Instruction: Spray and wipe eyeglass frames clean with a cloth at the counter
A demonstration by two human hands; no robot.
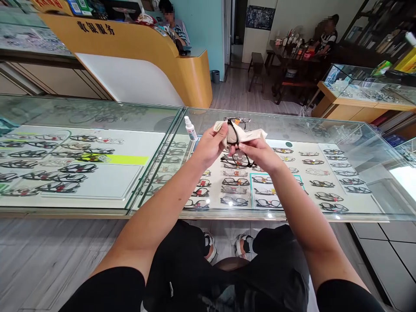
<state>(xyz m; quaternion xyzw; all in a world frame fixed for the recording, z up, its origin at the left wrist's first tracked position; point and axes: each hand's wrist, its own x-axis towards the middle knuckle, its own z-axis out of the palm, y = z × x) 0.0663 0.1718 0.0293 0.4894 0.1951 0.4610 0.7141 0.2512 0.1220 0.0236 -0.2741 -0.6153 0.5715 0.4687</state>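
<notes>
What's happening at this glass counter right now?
A person's two bare hands are holding a pale cloth and a pair of dark-framed glasses together above the glass display case. The left hand grips the cloth on one side, and the right hand is on the other. A small white spray bottle stands on the counter near the left hand. Rows of eyeglass frames lie inside the case below.
</notes>
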